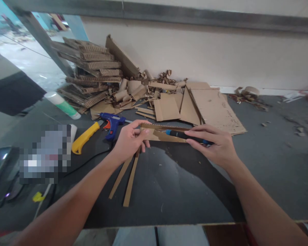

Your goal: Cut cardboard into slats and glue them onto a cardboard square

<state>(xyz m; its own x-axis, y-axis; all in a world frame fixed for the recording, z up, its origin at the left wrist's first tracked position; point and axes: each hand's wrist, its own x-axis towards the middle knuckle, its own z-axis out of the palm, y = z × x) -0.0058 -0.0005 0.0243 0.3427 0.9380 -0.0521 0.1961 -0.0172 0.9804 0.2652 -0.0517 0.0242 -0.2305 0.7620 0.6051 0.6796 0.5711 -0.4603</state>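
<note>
My left hand (133, 138) pinches the left end of a folded cardboard piece (159, 136) held above the dark table. In my right hand (213, 141) is a black and blue pen-like tool (178, 134), lying nearly level with its blue end toward the cardboard. Whether that end touches the cardboard I cannot tell. Two narrow cardboard strips (129, 181) run down toward the table's front edge from below my left hand. A blue glue gun (113, 124) with an orange trigger lies just left of that hand, beside a yellow-handled tool (86, 138).
Stacked corrugated cardboard frames (100, 65) stand at the back left. Scraps and rolled pieces (133, 90) fill the back middle, and flat sheets (215, 109) lie right of them. A white and green tube (64, 106) lies at left, near a dark cable (92, 157).
</note>
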